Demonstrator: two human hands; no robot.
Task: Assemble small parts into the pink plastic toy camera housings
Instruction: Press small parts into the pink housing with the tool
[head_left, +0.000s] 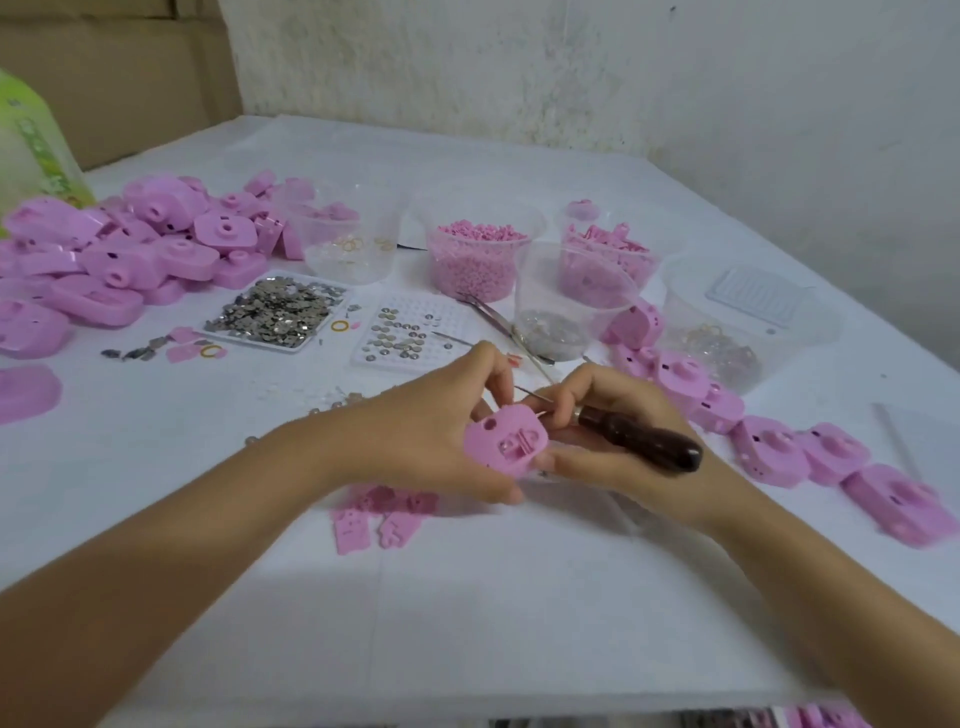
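Left hand (439, 434): fingers curled round small pink plastic toy camera housing (505, 444), ribbed face turned up toward the eyes, probably so its sockets are reachable
Right hand (597, 397): grips dark wooden-handled tool with thin metal tip (641, 440) across the palm, fingertips at the housing's top edge, likely seating a part
Housing location: between both hands, lifted off white table (467, 597), above loose flat pink plates (384, 514)
Stock: heap of pink shells (130, 244) far left, within reach
Hidden: fitted part too small to see; tool tip mostly behind fingers

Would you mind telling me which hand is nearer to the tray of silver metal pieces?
Left: the left hand sits below-right of the tray; the right hand is farther right.
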